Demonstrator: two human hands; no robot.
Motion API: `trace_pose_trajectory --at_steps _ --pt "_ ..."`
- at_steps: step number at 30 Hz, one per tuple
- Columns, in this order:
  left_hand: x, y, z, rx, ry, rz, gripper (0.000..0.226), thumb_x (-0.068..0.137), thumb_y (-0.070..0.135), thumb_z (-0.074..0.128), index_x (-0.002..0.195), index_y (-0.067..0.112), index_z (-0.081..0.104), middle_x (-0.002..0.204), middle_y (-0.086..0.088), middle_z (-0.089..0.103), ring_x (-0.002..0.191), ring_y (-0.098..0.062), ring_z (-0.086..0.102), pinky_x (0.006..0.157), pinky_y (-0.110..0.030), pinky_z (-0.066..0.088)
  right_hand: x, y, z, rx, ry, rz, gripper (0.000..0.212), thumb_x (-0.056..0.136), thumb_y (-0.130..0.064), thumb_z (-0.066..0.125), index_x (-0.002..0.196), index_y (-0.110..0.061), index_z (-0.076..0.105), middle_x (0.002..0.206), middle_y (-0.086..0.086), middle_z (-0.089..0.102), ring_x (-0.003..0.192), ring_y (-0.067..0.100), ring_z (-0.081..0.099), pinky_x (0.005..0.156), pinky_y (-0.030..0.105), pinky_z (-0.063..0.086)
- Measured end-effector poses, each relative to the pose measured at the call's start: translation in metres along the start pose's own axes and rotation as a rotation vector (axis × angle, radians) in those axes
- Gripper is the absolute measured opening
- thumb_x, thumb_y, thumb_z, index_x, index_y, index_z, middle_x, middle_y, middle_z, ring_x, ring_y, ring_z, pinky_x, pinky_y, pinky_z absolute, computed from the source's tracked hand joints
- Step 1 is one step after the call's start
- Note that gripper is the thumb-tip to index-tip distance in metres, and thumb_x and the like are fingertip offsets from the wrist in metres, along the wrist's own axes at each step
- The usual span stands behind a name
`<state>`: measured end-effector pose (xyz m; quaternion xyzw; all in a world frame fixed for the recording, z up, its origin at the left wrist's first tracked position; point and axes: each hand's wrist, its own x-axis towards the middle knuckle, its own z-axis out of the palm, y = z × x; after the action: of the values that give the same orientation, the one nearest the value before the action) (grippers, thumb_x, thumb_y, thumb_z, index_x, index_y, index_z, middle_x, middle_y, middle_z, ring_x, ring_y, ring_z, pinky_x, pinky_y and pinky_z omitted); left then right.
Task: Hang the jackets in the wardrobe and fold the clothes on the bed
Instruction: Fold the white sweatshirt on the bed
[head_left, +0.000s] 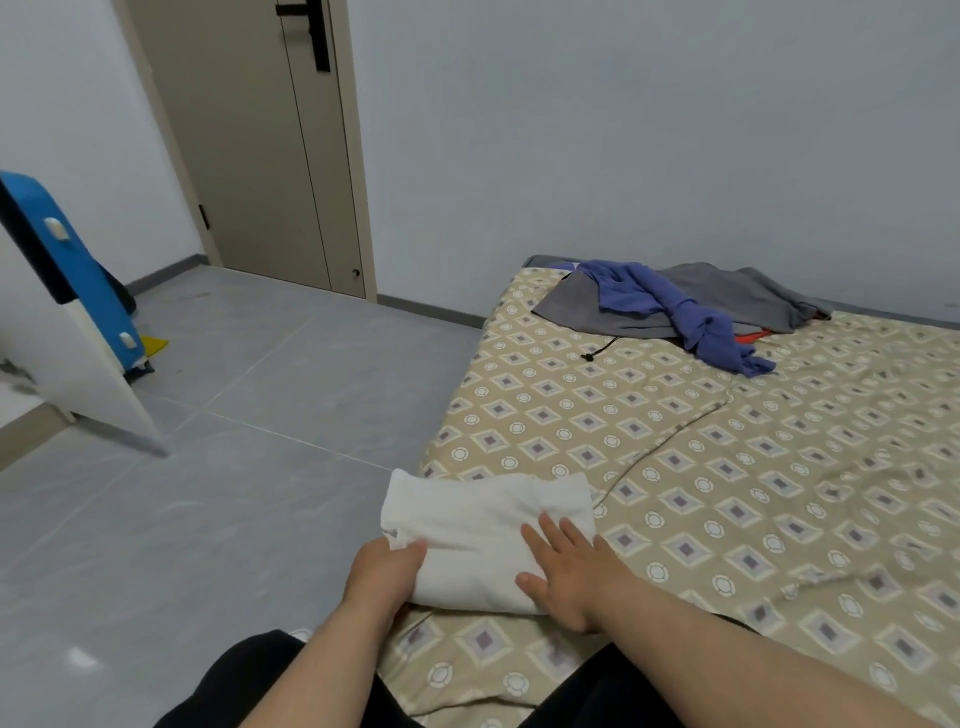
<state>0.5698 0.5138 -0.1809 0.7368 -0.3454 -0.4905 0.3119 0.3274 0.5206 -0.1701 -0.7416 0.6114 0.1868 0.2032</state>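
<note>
A folded white garment (478, 530) lies at the near left edge of the bed (779, 493), which has a beige patterned cover. My left hand (382, 574) grips the garment's near left corner, fingers tucked under the cloth. My right hand (566, 569) rests flat on its right side with straight fingers. At the far end of the bed lies a heap of clothes: a grey garment (727, 296) with a black drawcord, a blue-purple one (691, 312) draped over it, and a bit of red cloth (750, 336) showing underneath.
A white wardrobe door (78, 364) stands open at the left, with a blue object (67, 260) behind it. A closed beige room door (260, 145) is in the far wall. Grey tiled floor (234, 467) lies left of the bed.
</note>
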Motion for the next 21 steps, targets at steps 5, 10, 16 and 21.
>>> trace_pose_trajectory --at_steps 5,10,16,21 --pt "-0.018 0.011 0.017 0.762 0.412 0.720 0.061 0.075 0.021 0.075 0.131 0.009 0.052 0.133 -0.019 0.053 0.120 -0.038 0.053 0.096 -0.046 0.046 0.013 0.000 0.008 -0.037 -0.040 0.053 0.074 0.097 -0.064 0.014 0.155 -0.030 -0.017 0.161 -0.006 -0.028 0.150 0.020 -0.021 0.119 0.055 -0.001" --pt "-0.016 -0.002 0.054 1.110 -0.090 0.734 0.072 0.099 0.056 0.022 0.158 0.024 -0.003 0.165 -0.005 -0.014 0.151 -0.021 -0.017 0.117 -0.039 -0.019 0.017 0.001 0.012 -0.086 0.011 0.042 0.075 0.097 -0.064 0.012 0.156 -0.026 -0.016 0.162 -0.003 -0.025 0.150 0.023 -0.020 0.118 0.056 -0.008" --pt "0.015 0.003 0.056 1.231 -0.112 0.692 0.099 0.080 0.079 0.020 0.157 0.024 -0.007 0.164 -0.004 -0.016 0.150 -0.020 -0.019 0.116 -0.044 -0.022 0.036 0.000 0.004 -0.052 0.347 -0.050 0.067 0.099 -0.051 0.018 0.158 -0.026 -0.003 0.165 0.007 -0.013 0.152 0.026 -0.011 0.118 0.051 -0.013" --pt "0.032 0.007 0.059 1.191 -0.138 0.714 0.102 0.078 0.083 0.021 0.158 0.025 -0.005 0.165 0.000 -0.015 0.150 -0.017 -0.019 0.117 -0.043 -0.020 0.061 0.006 0.015 0.072 0.347 0.057 0.076 0.091 -0.065 0.005 0.157 -0.030 -0.005 0.166 0.004 -0.009 0.152 0.020 -0.012 0.120 0.046 -0.013"
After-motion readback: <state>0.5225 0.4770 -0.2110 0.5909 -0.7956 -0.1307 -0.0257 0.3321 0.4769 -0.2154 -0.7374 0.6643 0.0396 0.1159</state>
